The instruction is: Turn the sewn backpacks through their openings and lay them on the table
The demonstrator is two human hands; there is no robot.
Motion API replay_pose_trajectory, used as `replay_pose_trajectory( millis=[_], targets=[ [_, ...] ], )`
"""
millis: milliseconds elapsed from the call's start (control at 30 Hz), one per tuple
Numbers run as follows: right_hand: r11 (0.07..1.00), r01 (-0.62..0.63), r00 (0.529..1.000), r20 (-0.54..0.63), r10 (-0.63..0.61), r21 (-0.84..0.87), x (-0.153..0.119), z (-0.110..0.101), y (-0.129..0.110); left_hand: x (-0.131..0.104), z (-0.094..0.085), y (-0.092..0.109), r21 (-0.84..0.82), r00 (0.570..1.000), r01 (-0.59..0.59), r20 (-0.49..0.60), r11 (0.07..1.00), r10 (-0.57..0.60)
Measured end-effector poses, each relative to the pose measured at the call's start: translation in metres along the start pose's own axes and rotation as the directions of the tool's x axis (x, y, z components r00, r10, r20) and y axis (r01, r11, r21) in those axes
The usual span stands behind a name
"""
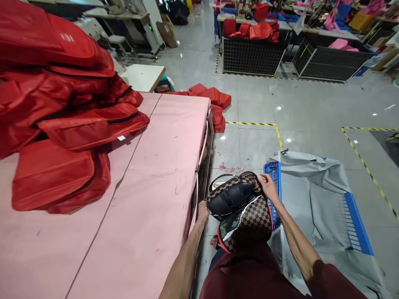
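Observation:
Between my hands, in front of my body, is a brown checkered bag (257,214) with a black padded part, a camouflage patch, a white jagged line and red edging. My left hand (203,211) is closed on the bag's left end, beside the table edge. At the bag's upper right corner, my right hand (268,185) pinches the edge between thumb and fingers. A thin black loop arches above the bag's top left. The bag's underside and the left fingertips are hidden.
To the left stands a pink-covered table (156,178) piled with red bags (62,174). A blue crate with a grey cloth lining (314,199) stands close on my right. More red pieces (215,97) lie past the table's far corner. Red scraps litter the tiled floor; mesh bins (252,56) stand farther back.

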State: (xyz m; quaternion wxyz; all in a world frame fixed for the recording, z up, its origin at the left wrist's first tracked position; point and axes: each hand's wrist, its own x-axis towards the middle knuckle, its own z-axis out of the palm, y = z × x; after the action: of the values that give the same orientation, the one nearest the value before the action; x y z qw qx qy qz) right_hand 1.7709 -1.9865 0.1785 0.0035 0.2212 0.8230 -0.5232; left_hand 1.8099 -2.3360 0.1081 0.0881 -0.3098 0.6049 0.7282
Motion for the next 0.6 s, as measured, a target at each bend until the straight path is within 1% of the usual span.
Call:
replay_pose_trajectory(
  millis=[67, 133, 167, 200, 233, 267, 300, 333, 367, 433, 467, 500, 533, 567, 600],
  targets=[
    [0.997, -0.071, 0.997, -0.006, 0.072, 0.038, -0.048, -0.024, 0.021, -0.016, 0.002, -0.012, -0.038, 1.0, 0.011, 0.01, 0.999, -0.011],
    [0.983, -0.156, 0.984, -0.068, 0.162, 0.093, -0.104, -0.042, 0.044, -0.036, 0.006, -0.026, -0.082, 0.999, 0.024, 0.033, 0.996, -0.021],
    [0.966, -0.21, 0.967, -0.111, 0.227, 0.149, -0.131, -0.047, 0.056, -0.047, 0.01, -0.033, -0.106, 0.999, 0.032, 0.044, 0.994, -0.028],
    [0.934, -0.283, 0.938, -0.141, 0.318, 0.219, -0.155, -0.05, 0.066, -0.059, 0.013, -0.04, -0.127, 0.998, 0.043, 0.056, 0.991, -0.037],
    [0.883, -0.371, 0.894, -0.146, 0.423, 0.287, -0.175, -0.052, 0.076, -0.07, 0.018, -0.047, -0.141, 0.997, 0.056, 0.069, 0.988, -0.047],
    [0.817, -0.46, 0.837, -0.137, 0.529, 0.347, -0.19, -0.052, 0.084, -0.081, 0.022, -0.053, -0.16, 0.994, 0.074, 0.086, 0.984, -0.061],
    [0.741, -0.542, 0.772, -0.116, 0.626, 0.397, -0.199, -0.051, 0.089, -0.091, 0.026, -0.059, -0.193, 0.99, 0.098, 0.116, 0.976, -0.077],
    [0.665, -0.606, 0.703, -0.098, 0.705, 0.436, -0.202, -0.05, 0.091, -0.1, 0.03, -0.064, -0.237, 0.983, 0.129, 0.156, 0.963, -0.094],
    [0.601, -0.645, 0.641, -0.094, 0.762, 0.471, -0.2, -0.048, 0.09, -0.108, 0.032, -0.067, -0.283, 0.973, 0.169, 0.199, 0.944, -0.114],
    [0.516, -0.663, 0.546, -0.123, 0.829, 0.543, -0.183, -0.045, 0.076, -0.119, 0.034, -0.07, -0.348, 0.952, 0.245, 0.261, 0.905, -0.157],
    [0.498, -0.649, 0.513, -0.152, 0.845, 0.575, -0.172, -0.043, 0.065, -0.122, 0.033, -0.07, -0.357, 0.947, 0.266, 0.269, 0.895, -0.175],
    [0.505, -0.621, 0.502, -0.191, 0.844, 0.6, -0.16, -0.042, 0.05, -0.124, 0.031, -0.068, -0.348, 0.947, 0.272, 0.261, 0.897, -0.186],
    [0.539, -0.575, 0.519, -0.235, 0.822, 0.616, -0.149, -0.04, 0.033, -0.125, 0.027, -0.064, -0.329, 0.952, 0.264, 0.24, 0.906, -0.191],
    [0.594, -0.513, 0.566, -0.277, 0.777, 0.619, -0.14, -0.039, 0.015, -0.125, 0.023, -0.058, -0.311, 0.959, 0.249, 0.214, 0.917, -0.187],
    [0.662, -0.439, 0.632, -0.316, 0.708, 0.607, -0.133, -0.038, -0.005, -0.125, 0.018, -0.05, -0.3, 0.966, 0.231, 0.187, 0.926, -0.18]
  ],
)
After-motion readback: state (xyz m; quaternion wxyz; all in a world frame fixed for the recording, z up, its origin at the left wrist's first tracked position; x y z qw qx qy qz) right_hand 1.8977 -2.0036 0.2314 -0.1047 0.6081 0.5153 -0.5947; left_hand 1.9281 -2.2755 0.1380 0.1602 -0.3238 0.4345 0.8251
